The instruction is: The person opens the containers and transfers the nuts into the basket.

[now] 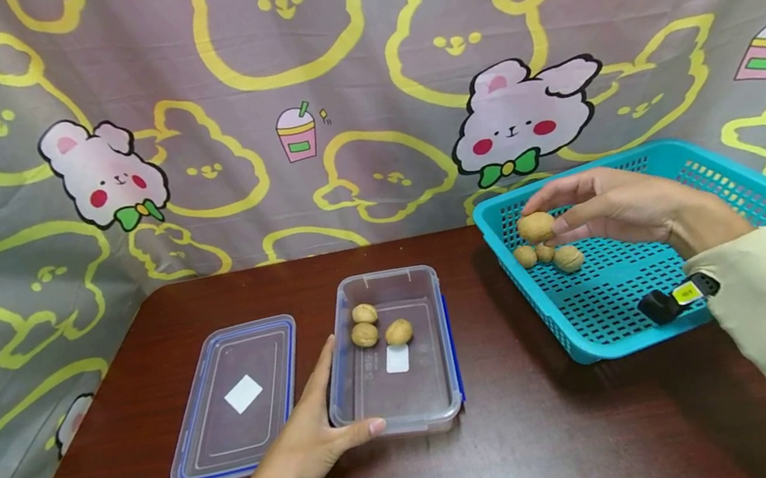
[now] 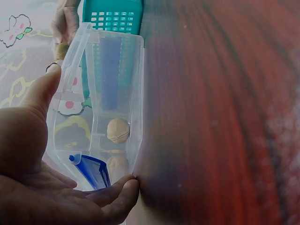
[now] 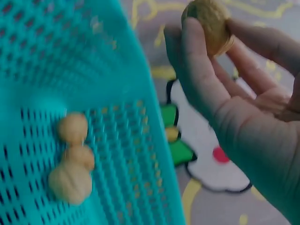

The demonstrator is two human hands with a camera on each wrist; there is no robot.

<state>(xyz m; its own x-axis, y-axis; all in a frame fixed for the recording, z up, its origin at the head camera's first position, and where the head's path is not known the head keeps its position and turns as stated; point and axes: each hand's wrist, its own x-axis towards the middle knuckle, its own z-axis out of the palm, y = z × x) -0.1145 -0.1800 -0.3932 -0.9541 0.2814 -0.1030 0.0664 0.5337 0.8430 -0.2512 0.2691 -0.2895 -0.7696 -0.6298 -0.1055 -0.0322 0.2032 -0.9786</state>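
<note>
Clear plastic, the container is clasped by the left hand (presumably for steadiness); a walnut is pinched by the right hand above the basket, near the table's back edge.

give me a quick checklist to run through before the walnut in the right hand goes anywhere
1. Walnut secure in right hand: ok, pinched between fingers and thumb.
2. Box open: ok, lid lies beside it on the table.
3. Box steadied: ok, left hand holds its near left corner.
4. Room in box: ok, only three walnuts inside.
5. Basket emptied: not ok, at least three walnuts there.
6. Held shell sound all round: cannot tell, fingers hide part.
</note>
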